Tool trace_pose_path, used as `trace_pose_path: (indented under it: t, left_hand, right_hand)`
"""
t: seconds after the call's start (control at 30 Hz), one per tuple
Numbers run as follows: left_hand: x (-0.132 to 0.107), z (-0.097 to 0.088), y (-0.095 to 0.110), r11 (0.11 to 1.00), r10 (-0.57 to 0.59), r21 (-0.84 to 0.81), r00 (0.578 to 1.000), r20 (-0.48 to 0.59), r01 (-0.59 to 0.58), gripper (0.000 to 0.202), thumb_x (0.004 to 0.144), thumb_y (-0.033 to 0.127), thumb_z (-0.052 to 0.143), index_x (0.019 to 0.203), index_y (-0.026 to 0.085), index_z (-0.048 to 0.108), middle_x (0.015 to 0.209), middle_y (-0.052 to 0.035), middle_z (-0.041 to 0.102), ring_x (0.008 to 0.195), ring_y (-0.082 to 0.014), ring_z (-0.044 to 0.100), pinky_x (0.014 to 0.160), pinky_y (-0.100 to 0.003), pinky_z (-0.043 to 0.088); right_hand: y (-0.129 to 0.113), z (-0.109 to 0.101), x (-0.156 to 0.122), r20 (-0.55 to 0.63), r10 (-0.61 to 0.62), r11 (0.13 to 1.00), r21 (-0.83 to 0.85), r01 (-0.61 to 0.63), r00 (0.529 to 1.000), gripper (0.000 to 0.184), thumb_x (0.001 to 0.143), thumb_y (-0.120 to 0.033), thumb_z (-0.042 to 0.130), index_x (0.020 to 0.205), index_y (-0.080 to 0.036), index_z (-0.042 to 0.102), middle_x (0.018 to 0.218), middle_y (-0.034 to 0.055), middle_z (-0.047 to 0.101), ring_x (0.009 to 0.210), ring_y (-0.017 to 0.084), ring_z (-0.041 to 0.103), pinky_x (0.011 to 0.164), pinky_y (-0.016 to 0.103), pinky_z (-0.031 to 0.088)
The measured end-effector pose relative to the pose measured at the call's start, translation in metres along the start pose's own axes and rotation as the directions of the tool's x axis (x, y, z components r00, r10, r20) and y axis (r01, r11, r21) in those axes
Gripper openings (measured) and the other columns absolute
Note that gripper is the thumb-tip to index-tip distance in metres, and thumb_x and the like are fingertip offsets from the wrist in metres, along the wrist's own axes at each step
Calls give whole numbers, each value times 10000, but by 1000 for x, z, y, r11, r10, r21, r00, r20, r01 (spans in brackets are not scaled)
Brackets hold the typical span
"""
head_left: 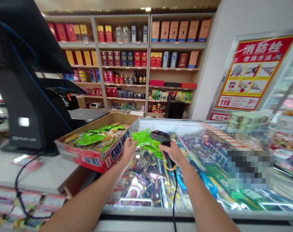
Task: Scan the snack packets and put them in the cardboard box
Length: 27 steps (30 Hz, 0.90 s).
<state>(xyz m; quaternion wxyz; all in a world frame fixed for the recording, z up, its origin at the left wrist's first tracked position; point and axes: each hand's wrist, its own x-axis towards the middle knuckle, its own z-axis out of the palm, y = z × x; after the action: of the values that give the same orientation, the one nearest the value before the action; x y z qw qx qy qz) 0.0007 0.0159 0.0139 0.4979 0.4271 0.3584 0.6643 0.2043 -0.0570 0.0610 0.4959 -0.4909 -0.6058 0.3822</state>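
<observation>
In the head view my right hand (173, 152) is wrapped round the handle of a black barcode scanner (160, 136), whose cable hangs down in front of the freezer. My left hand (129, 149) pinches the edge of a bright green snack packet (141, 138), just left of the scanner head. More green packaging (155, 149) shows below and behind the scanner, partly covered by it; whether it lies on the glass or hangs from my hand I cannot tell. Beside my left hand stands an open cardboard box (105, 162) with several green and yellow packets (90, 138) inside.
Under my hands is a glass-topped chest freezer (170, 211) full of wrapped ices. On the counter (52, 170) at left stands a black checkout terminal (28, 96) with a loose cable. Egg cartons (248, 120) and tubs (286, 135) sit at right. Shelves of boxed goods (123, 58) line the back.
</observation>
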Motion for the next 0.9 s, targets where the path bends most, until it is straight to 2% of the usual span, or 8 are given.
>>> trace_pose_path:
  t: [0.2, 0.43, 0.53, 0.6, 0.7, 0.8, 0.83, 0.9]
  left_hand:
    - [-2, 1, 3, 999, -17, -34, 1000, 12, 17, 481, 495, 361, 805, 780, 201, 452, 659, 45, 617, 619, -142, 618, 593, -285, 524]
    - [-4, 6, 6, 976, -196, -130, 967, -163, 176, 213, 598, 179, 722, 719, 168, 547, 586, 39, 570, 473, -66, 507, 443, -165, 365]
    - [-5, 11, 8, 935, -244, -288, 965, -91, 209, 171, 600, 42, 647, 680, 164, 559, 659, 7, 628, 578, -78, 592, 567, -179, 488]
    - [-5, 11, 10, 926, -253, -299, 967, -30, 233, 178, 599, -3, 612, 650, 161, 566, 695, -18, 661, 667, -104, 644, 704, -226, 551]
    - [-6, 6, 17, 935, -323, -142, 946, 32, 324, 162, 624, 25, 647, 606, 162, 562, 623, -42, 650, 665, -162, 672, 768, -331, 584]
    - [-8, -5, 37, 901, -428, 141, 895, 123, 411, 188, 612, 164, 777, 612, 152, 590, 569, -77, 648, 607, -240, 682, 670, -414, 587]
    - [-8, -9, 48, 890, -432, 234, 888, 156, 392, 222, 586, 221, 816, 618, 147, 608, 567, -88, 656, 593, -259, 682, 618, -410, 578]
    - [-2, -16, 76, 890, -358, 368, 911, 203, 268, 287, 532, 314, 855, 636, 145, 648, 584, -98, 678, 575, -271, 679, 528, -364, 545]
  right_hand:
    - [0, 0, 1, -15, 6, 999, 46, -5, 1000, 223, 650, -361, 636, 546, -193, 533, 414, -30, 509, 332, 131, 496, 386, 256, 391]
    - [-7, 2, -3, -79, 10, 988, 156, 3, 997, 211, 637, -361, 677, 657, -181, 569, 452, -50, 508, 340, 115, 478, 373, 248, 404]
    - [-9, 3, -4, -74, 2, 988, 154, 10, 997, 208, 644, -354, 680, 666, -178, 572, 453, -51, 509, 344, 111, 477, 378, 244, 408]
    - [-9, 3, -4, -75, 4, 988, 153, 8, 997, 207, 648, -354, 679, 673, -177, 575, 452, -52, 508, 343, 109, 476, 378, 242, 408]
    - [-5, 2, -1, -81, 8, 987, 158, 5, 997, 222, 640, -358, 691, 687, -174, 577, 457, -50, 517, 337, 113, 485, 367, 239, 399]
    - [1, 1, 3, -80, 1, 988, 155, 12, 997, 236, 641, -369, 697, 695, -174, 577, 455, -46, 525, 331, 117, 489, 360, 241, 396]
    - [2, 1, 4, -80, -4, 988, 152, 16, 997, 240, 643, -376, 696, 692, -175, 574, 452, -45, 527, 329, 118, 488, 359, 243, 398]
    - [4, 2, 5, -81, -12, 988, 150, 24, 997, 250, 641, -387, 697, 677, -175, 569, 443, -43, 525, 324, 119, 485, 357, 245, 400]
